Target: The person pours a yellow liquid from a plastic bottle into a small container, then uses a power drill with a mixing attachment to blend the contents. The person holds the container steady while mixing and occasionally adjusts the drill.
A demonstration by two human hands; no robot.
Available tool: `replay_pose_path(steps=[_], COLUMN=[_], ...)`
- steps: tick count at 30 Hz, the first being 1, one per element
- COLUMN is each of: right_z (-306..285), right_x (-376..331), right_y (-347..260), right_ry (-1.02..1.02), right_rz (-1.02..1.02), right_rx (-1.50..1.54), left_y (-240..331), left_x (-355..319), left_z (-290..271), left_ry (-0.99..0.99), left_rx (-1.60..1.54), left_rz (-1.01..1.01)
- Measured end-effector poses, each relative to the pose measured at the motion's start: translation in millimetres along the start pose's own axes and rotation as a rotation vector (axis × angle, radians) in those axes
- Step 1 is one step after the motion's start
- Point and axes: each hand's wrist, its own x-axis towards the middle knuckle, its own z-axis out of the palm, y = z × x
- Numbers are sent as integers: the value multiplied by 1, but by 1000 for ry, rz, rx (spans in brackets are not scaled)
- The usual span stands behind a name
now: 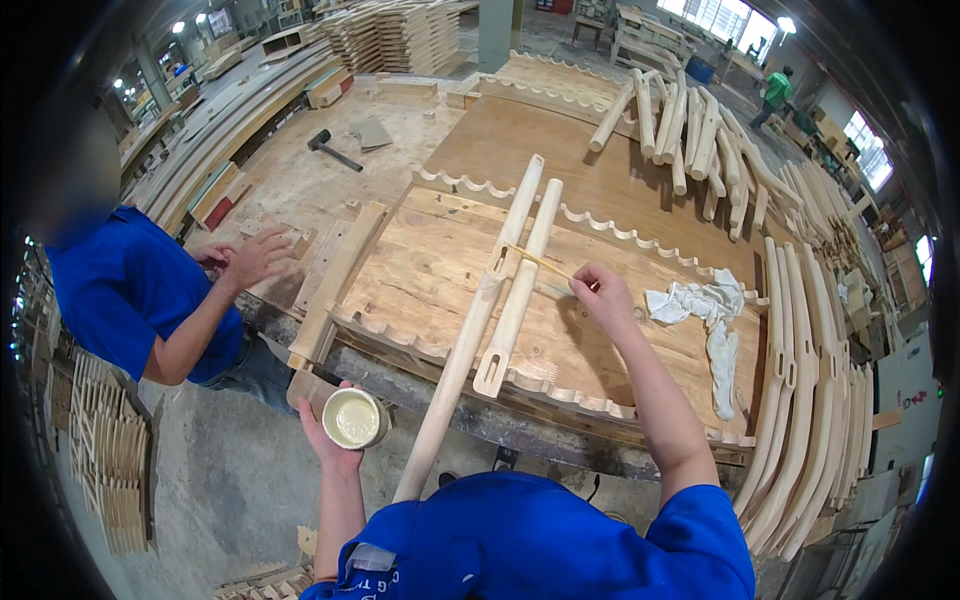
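My left hand [335,445] is wrapped round a cup [380,424] of pale, creamy liquid, held beyond the table's near edge. In a pinch, my right hand [604,296] has a thin yellowish stick [545,264]. Its far tip meets a slot in a long wooden bar [462,355]; whether it has bristles is too small to tell. Beside that bar lies a shorter wooden bar [522,310] with a slotted, rounded end, and the stick crosses over it. Both bars rest across scalloped wooden strips [640,240] on the table.
A co-worker in blue [140,290] stands at the left, hands above the table. Farther back lies a black mallet [335,150]. A crumpled white cloth [715,310] is at the right, beside stacked curved wooden pieces [800,390]. More wooden pieces [690,130] are piled at the back.
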Motion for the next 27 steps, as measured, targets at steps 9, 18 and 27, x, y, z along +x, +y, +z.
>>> replay_pose_path(steps=[9, 18, 27], right_z=[-2, -4, -8], right_x=[-1, 0, -2], right_y=[0, -3, 9], right_ry=[10, -95, -27], right_rz=[-11, -44, -49], right_rx=[36, 45, 43], left_y=[-4, -6, -7], left_x=[1, -2, 0], left_z=[7, 9, 6], left_ry=[25, 23, 22], left_rx=[-1, 0, 20], left_rz=[-13, -10, 12])
